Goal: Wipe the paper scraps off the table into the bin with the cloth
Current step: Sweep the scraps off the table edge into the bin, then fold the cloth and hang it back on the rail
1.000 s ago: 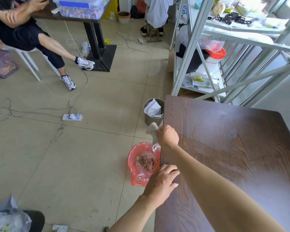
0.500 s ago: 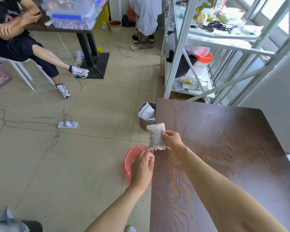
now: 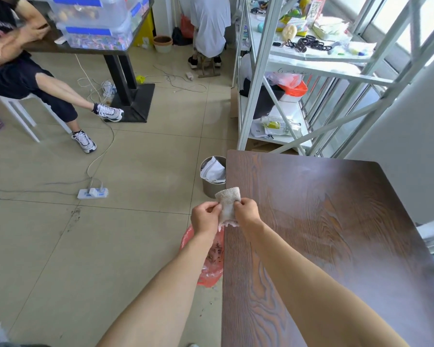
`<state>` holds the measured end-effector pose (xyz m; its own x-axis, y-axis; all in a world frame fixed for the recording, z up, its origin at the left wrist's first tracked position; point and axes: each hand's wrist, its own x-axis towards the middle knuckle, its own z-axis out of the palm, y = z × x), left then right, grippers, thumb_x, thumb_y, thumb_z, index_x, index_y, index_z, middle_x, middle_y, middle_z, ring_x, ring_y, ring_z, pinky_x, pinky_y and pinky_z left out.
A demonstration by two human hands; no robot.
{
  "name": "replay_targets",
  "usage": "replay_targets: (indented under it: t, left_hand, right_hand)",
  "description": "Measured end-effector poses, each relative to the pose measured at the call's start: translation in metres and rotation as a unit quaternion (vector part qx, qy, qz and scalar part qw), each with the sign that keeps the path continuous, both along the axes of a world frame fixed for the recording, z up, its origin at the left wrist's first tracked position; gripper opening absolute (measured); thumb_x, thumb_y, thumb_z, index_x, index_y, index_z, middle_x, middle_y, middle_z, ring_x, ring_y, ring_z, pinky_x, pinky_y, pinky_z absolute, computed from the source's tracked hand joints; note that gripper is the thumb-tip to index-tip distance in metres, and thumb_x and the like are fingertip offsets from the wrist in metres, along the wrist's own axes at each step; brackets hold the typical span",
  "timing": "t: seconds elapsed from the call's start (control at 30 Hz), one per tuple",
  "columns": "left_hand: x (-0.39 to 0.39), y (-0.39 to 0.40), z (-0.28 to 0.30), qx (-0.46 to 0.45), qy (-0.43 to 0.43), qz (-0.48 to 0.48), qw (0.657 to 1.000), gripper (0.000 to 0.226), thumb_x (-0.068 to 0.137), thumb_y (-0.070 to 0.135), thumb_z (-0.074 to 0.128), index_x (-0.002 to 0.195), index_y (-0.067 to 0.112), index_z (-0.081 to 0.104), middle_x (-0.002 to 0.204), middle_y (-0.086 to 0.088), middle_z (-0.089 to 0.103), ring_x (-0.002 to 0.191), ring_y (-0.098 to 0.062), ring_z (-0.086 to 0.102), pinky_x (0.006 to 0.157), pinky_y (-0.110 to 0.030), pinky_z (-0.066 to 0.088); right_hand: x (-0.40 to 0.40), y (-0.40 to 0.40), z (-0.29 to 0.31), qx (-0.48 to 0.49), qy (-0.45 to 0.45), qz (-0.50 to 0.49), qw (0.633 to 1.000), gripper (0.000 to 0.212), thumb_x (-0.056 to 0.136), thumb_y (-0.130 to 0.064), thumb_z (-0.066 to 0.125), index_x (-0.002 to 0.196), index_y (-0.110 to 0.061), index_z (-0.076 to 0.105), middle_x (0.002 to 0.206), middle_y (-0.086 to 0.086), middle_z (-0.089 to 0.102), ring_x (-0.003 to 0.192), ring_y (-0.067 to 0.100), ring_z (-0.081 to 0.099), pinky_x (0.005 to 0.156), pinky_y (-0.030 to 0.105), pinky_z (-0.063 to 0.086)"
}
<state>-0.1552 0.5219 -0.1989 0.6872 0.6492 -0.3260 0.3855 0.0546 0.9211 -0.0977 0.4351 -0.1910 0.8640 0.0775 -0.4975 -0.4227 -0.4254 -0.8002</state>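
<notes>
A small off-white cloth is held upright just past the left edge of the dark wooden table. My left hand pinches its left side and my right hand pinches its right side. Below my hands, on the floor beside the table, stands the bin with a red plastic liner; paper scraps lie inside it. My left forearm covers part of the bin. I see no scraps on the tabletop.
A grey metal bin with white paper stands by the table's far left corner. A white shelf rack rises behind the table. A power strip and cables lie on the tiled floor. A seated person is at the far left.
My left hand left the table edge and rose to take the cloth's left side. My right hand lifted the cloth from over the bin to a higher spot.
</notes>
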Motion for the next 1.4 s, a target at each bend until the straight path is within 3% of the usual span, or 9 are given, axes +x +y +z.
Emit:
replay_targets:
  t: [0.07, 0.17, 0.33, 0.5, 0.73, 0.87, 1.03, 1.23, 1.4]
  left_hand:
    - [-0.001, 0.006, -0.005, -0.022, 0.009, 0.048, 0.999, 0.014, 0.080, 0.000, 0.063, 0.073, 0.007, 0.072, 0.067, -0.012, 0.069, 0.062, -0.021, 0.062, 0.068, -0.033, 0.057]
    - [-0.003, 0.020, -0.017, -0.001, 0.054, 0.047, 0.997, 0.015, 0.083, 0.001, 0.060, 0.089, -0.001, 0.074, 0.067, -0.013, 0.068, 0.051, -0.013, 0.061, 0.060, -0.022, 0.057]
    - [0.004, 0.032, -0.020, 0.020, 0.142, -0.079, 0.987, 0.025, 0.088, 0.010, 0.059, 0.110, 0.006, 0.069, 0.116, -0.011, 0.069, 0.104, -0.023, 0.064, 0.094, -0.026, 0.046]
    - [0.006, 0.036, -0.015, 0.016, 0.159, -0.113, 0.981, 0.032, 0.094, 0.021, 0.051, 0.121, 0.006, 0.062, 0.130, -0.007, 0.061, 0.117, -0.023, 0.056, 0.102, -0.029, 0.039]
    - [0.004, 0.019, 0.007, -0.146, 0.045, -0.136, 0.979, 0.027, 0.095, 0.013, 0.044, 0.088, 0.020, 0.069, 0.092, -0.012, 0.071, 0.078, -0.026, 0.067, 0.078, -0.044, 0.056]
    - [0.001, 0.009, 0.019, -0.102, 0.018, -0.111, 0.988, 0.027, 0.091, 0.006, 0.048, 0.086, 0.019, 0.071, 0.080, -0.004, 0.069, 0.067, -0.014, 0.062, 0.058, -0.025, 0.050]
    - [0.003, -0.010, 0.040, -0.047, 0.010, -0.136, 0.990, 0.024, 0.090, 0.002, 0.047, 0.091, 0.013, 0.068, 0.077, -0.002, 0.066, 0.067, -0.016, 0.060, 0.054, -0.022, 0.048]
    - [0.018, -0.052, 0.064, 0.039, 0.033, -0.201, 0.978, 0.016, 0.085, 0.000, 0.053, 0.091, 0.012, 0.062, 0.088, -0.007, 0.065, 0.079, -0.021, 0.060, 0.069, -0.027, 0.046]
    - [0.033, -0.110, 0.084, 0.125, 0.049, -0.243, 0.961, 0.011, 0.084, 0.005, 0.052, 0.084, 0.016, 0.055, 0.088, -0.005, 0.063, 0.084, -0.027, 0.060, 0.071, -0.033, 0.047]
  right_hand:
    - [0.003, -0.002, 0.000, -0.023, 0.001, -0.022, 1.000, 0.029, 0.095, -0.013, 0.038, 0.070, -0.008, 0.053, 0.081, 0.021, 0.067, 0.071, 0.034, 0.064, 0.053, 0.036, 0.052]
    - [0.004, -0.007, 0.004, -0.067, -0.022, -0.015, 0.997, 0.026, 0.096, -0.014, 0.039, 0.081, -0.004, 0.058, 0.073, 0.007, 0.058, 0.076, 0.030, 0.061, 0.061, 0.034, 0.052]
    - [0.005, -0.006, 0.012, -0.114, -0.073, 0.026, 0.990, 0.020, 0.094, -0.013, 0.041, 0.088, -0.004, 0.057, 0.084, 0.010, 0.057, 0.080, 0.030, 0.056, 0.070, 0.034, 0.048]
    - [0.001, -0.001, 0.018, -0.126, -0.093, 0.052, 0.986, 0.024, 0.092, -0.013, 0.043, 0.100, -0.001, 0.062, 0.086, 0.010, 0.061, 0.080, 0.029, 0.056, 0.069, 0.032, 0.044]
    - [-0.010, 0.011, 0.022, -0.022, -0.069, 0.058, 0.996, 0.044, 0.097, -0.040, 0.041, 0.092, -0.007, 0.069, 0.092, 0.013, 0.070, 0.088, 0.029, 0.065, 0.082, 0.040, 0.053]
    - [-0.010, 0.005, 0.018, 0.022, -0.038, -0.013, 0.999, 0.019, 0.090, -0.022, 0.049, 0.084, -0.012, 0.065, 0.091, 0.015, 0.072, 0.085, 0.031, 0.071, 0.079, 0.048, 0.059]
    - [-0.012, -0.018, 0.027, 0.027, -0.022, 0.000, 0.999, 0.020, 0.086, -0.017, 0.057, 0.092, -0.004, 0.071, 0.080, 0.009, 0.068, 0.072, 0.022, 0.067, 0.063, 0.036, 0.062]
    - [-0.009, -0.076, 0.059, 0.017, -0.069, -0.054, 0.996, 0.020, 0.081, -0.012, 0.058, 0.063, -0.021, 0.058, 0.066, -0.004, 0.060, 0.070, 0.018, 0.061, 0.074, 0.037, 0.056]
    - [-0.005, -0.143, 0.087, 0.024, -0.093, -0.072, 0.993, 0.016, 0.081, -0.017, 0.057, 0.065, -0.017, 0.054, 0.066, -0.005, 0.059, 0.063, 0.013, 0.056, 0.062, 0.031, 0.050]
